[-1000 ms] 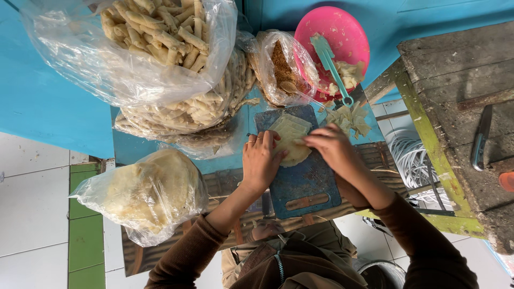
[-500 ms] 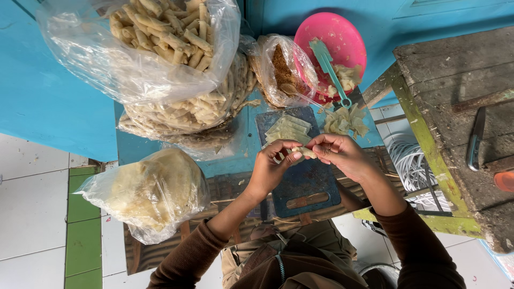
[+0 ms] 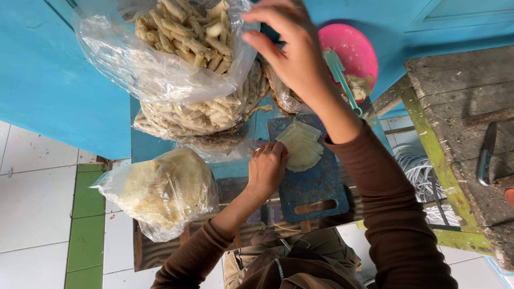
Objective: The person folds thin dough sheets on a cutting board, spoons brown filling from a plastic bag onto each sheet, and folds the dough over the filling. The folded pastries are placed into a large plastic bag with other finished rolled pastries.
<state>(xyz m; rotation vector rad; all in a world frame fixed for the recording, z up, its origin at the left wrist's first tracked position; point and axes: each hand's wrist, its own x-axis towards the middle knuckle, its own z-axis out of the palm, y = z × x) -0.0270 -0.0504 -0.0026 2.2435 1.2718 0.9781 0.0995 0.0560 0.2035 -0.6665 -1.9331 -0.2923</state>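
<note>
My left hand [image 3: 267, 168] rests with bent fingers on the left edge of a stack of pale thin dough wrappers [image 3: 302, 147], which lies on a blue cutting board [image 3: 310, 184]. Raised high with its fingers spread, my right hand [image 3: 292, 51] holds nothing. It hangs over the right side of a clear plastic bag full of rolled pastry sticks [image 3: 176, 37]. A second bag of the same rolls [image 3: 214, 115] lies under the first.
A pink bowl [image 3: 350, 48] with filling and a teal spoon [image 3: 342, 77] stands behind the board. A bag of pale round sheets [image 3: 160, 190] lies at the left. At the right a worn wooden bench [image 3: 460, 112] carries a knife [image 3: 486, 152]. Blue wall behind, tiled floor left.
Both hands were together over the board, rolling a wrapper. My right hand has since risen to the bag of rolls, and my left has dropped onto the wrapper stack.
</note>
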